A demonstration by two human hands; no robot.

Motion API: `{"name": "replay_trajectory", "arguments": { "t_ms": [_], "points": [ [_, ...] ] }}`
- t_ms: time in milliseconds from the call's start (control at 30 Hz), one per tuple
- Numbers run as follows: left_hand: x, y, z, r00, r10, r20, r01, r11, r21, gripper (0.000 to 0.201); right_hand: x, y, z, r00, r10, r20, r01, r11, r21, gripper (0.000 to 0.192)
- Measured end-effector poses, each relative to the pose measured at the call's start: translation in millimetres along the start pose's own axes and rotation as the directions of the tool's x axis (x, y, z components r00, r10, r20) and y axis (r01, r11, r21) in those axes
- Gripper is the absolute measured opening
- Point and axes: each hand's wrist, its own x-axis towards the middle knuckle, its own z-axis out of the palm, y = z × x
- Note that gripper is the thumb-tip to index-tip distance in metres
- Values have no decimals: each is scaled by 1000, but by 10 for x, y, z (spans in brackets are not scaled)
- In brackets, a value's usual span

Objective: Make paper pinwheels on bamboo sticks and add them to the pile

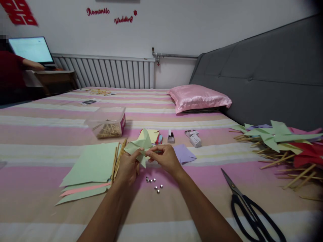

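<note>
1. Hands: 2, both on 1 green paper pinwheel, raised over the bed, roughly mid-view.
2. Left hand: grasping the pinwheel's near-left side, thumb on the paper.
3. Right hand: fingertips pinched on the pinwheel's right edge. Can't tell if a small part sits between them.
4. Metal studs: about 7, loose on the bed just below the hands; 3 in one group, the rest bunched, so count is approximate.
5. Purple sheet: 1, beyond the right forearm.
6. Paper stack: 1, left of the hands, mostly green, 1 pink edge showing. Loose sticks on its right edge, several, overlapping.
7. Clear plastic box: 1, sticks inside, too many to count.
8. Scissors: 1 pair, right, blades together, tips pointing away.
9. Pinwheel pile: 1, far right, green and red on top; total hidden by overlap.
10. Pink pillow: 1, against the headboard.
</note>
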Motion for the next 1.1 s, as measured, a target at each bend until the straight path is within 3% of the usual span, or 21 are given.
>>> {"name": "replay_trajectory", "arguments": {
  "t_ms": [233, 567, 1100],
  "points": [
    [5, -32, -8, 1000, 23, 7, -23, 999, 36, 32, -15, 28, 76, 983, 38, -182, -46, 998, -40, 27],
    [37, -104, -73, 995, 84, 46, -91, 979, 184, 34, -24, 13, 110, 951, 59, -302, -78, 996, -49, 22],
    [49, -109, -77, 997, 78, 13, -79, 975, 206, 34, -39, -4, 108, 955, 36, -294, -64, 994, -87, 22]
  ]
}}
